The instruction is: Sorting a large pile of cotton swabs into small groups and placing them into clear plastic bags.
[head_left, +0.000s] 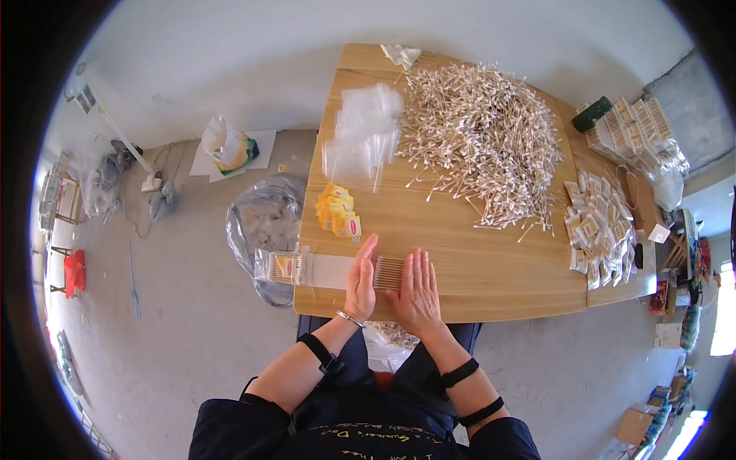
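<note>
A flat row of cotton swabs (390, 273) lies on the table's near side, side by side, between my two hands. My left hand (362, 282) stands on its edge against the row's left end, fingers stretched. On the other end, my right hand (418, 291) lies flat, fingers straight and pointing away from me. Left of my left hand is a white strip (330, 272), reaching to a clear bag of cotton swabs (285, 267) with a yellow label at the table's left edge. Small yellow cards (337, 211) are heaped just beyond it.
A big pile of loose cotton swabs (483, 142) covers the table's far part, with clear bags (364, 130) to its left. Filled packs (602, 226) are heaped at the right. A grey plastic sack (268, 222) stands on the floor by the left edge.
</note>
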Tool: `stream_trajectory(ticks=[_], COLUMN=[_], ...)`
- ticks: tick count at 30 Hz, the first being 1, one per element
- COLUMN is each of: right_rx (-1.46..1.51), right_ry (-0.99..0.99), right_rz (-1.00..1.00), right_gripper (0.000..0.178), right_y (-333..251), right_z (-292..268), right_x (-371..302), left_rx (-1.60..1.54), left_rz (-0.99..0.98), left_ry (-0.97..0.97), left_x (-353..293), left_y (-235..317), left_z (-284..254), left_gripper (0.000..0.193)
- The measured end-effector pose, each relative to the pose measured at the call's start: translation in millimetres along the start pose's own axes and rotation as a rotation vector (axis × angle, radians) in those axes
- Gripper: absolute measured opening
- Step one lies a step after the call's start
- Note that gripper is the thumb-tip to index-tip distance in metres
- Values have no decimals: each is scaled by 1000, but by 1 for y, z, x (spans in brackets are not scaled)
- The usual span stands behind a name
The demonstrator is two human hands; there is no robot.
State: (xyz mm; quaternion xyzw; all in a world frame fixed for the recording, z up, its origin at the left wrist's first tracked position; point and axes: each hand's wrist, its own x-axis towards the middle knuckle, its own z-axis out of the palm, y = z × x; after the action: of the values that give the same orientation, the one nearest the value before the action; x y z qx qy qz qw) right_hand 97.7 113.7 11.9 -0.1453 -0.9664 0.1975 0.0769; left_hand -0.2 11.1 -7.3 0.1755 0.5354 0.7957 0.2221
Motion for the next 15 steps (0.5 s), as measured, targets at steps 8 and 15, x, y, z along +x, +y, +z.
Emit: stream_trajectory(ticks=[8,15], right_rx=[-172,-156], right_ry=[-82,-70], right_rz=[-71,-76], right_gripper=[91,103], right_y=[-5,-6], right_z=[-2,-4], right_x=[1,0], left_rx=[55,439], left_rz=[-39,108], left_ry=[-97,-101], left_x=[2,-3], left_y=[-1,16], left_z=[-4,-15], left_gripper=[69,50])
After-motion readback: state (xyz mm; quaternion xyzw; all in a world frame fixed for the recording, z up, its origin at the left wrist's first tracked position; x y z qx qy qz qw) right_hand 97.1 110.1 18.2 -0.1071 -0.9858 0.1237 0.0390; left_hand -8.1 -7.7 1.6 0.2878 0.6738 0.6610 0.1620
